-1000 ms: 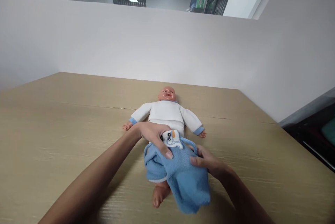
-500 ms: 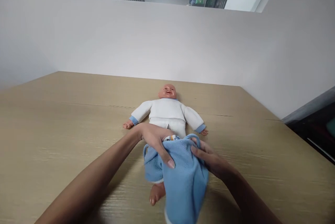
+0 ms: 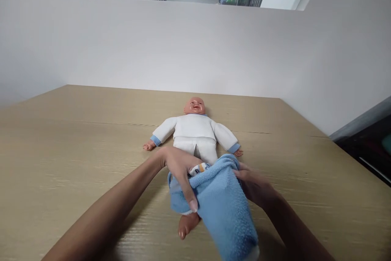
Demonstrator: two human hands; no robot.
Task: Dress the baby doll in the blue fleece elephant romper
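A baby doll (image 3: 195, 126) in a white top with blue cuffs lies on its back, head toward the wall. Light blue doll trousers (image 3: 226, 200) are around its lower legs, and one bare foot (image 3: 188, 225) sticks out of the left trouser leg. The other foot is hidden in the cloth. My left hand (image 3: 181, 171) grips the waistband, thumb outside and fingers hidden inside. On the other side my right hand (image 3: 252, 181) holds the waistband edge, its fingers partly behind the fabric. A white printed patch (image 3: 198, 169) shows inside the waistband.
The doll lies on a wide wooden table (image 3: 91, 139). A white partition wall (image 3: 171, 45) rises behind the table's far edge. At the right, beyond the table side, a dark open space (image 3: 366, 147) shows.
The trousers' right leg has swung out to the right and its waistband has opened wider. My right hand has moved slightly right; my left thumb sits a little lower.
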